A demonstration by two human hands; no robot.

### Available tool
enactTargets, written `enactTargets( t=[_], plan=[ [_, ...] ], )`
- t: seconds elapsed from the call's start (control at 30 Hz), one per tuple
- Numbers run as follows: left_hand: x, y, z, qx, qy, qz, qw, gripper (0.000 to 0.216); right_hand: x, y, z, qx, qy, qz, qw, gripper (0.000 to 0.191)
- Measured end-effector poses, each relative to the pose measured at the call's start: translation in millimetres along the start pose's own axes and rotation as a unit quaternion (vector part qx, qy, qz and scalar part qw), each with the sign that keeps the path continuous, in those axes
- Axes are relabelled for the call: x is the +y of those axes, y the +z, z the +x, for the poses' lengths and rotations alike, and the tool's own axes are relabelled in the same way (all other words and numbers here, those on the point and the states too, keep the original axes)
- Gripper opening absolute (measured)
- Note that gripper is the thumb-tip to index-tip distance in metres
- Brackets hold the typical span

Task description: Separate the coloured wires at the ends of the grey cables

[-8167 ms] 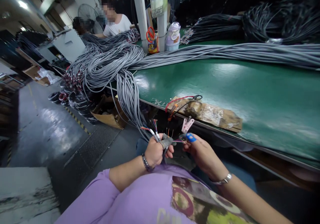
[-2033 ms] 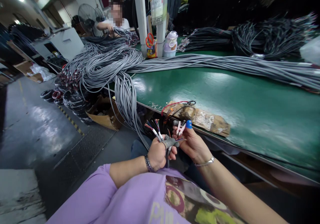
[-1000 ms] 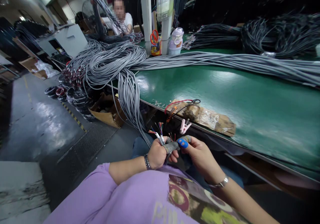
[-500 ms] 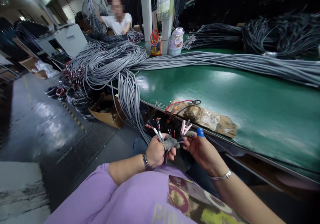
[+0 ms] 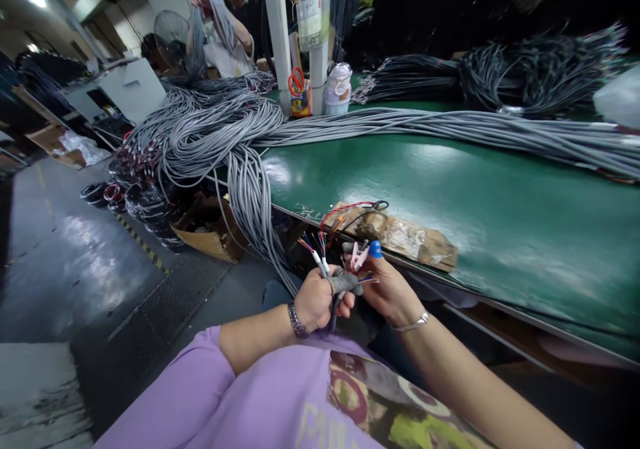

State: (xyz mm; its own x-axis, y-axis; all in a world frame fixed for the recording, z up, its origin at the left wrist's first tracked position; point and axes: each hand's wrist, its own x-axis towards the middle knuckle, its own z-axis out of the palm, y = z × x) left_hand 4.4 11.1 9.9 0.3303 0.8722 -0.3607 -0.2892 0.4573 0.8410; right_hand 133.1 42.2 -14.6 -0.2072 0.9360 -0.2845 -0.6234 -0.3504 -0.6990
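My left hand [image 5: 314, 298] is closed around grey cables [image 5: 323, 265] whose stripped ends fan out into thin coloured wires [image 5: 320, 239]. Its thumb or finger wears a grey covering [image 5: 344, 282]. More loose wire ends [image 5: 369, 278] poke out to the right of that covering. Close by on the right, my right hand [image 5: 389, 292] pinches a pink clip [image 5: 359, 257] near these wires, with a blue wrap [image 5: 375, 249] on one fingertip. Whether the clip touches a wire I cannot tell.
A wooden board [image 5: 425, 247] with red and black leads lies at the edge of the green table [image 5: 500, 202]. Grey cable bundles [image 5: 220, 129] cross the table and hang off its left end. An open carton [image 5: 210, 232] stands below. A co-worker [image 5: 225, 49] lifts cables behind.
My right hand and the pink clip have come closer to my left hand. Behind, the co-worker has raised a cable bundle. The whole view has shifted slightly.
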Motion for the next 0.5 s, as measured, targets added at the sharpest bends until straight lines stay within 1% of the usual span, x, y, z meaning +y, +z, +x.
enactTargets(
  t=[0.07,0.17,0.27,0.37,0.5],
  plan=[
    [-2.3,-0.7,2.4,0.003,-0.005,0.012,1.0,0.042,0.4,0.5,1.8,-0.006,0.006,0.021,1.0,0.047],
    [-6.0,-2.2,4.7,0.006,-0.015,0.026,1.0,0.043,1.8,1.4,2.9,-0.004,-0.002,0.032,0.999,0.044],
    [-6.9,-3.3,3.3,0.009,-0.012,0.029,0.999,0.043,3.0,1.6,2.2,-0.004,-0.017,0.023,1.0,0.045],
    [-6.1,-5.0,-2.3,0.016,0.002,0.023,1.0,0.043,1.2,-1.3,-2.3,-0.022,-0.022,0.021,0.999,0.049],
    [-12.0,-12.0,-10.8,0.028,0.012,0.033,0.999,0.043,-2.0,-11.6,-18.3,-0.057,0.046,-0.002,0.997,0.052]
  ],
)
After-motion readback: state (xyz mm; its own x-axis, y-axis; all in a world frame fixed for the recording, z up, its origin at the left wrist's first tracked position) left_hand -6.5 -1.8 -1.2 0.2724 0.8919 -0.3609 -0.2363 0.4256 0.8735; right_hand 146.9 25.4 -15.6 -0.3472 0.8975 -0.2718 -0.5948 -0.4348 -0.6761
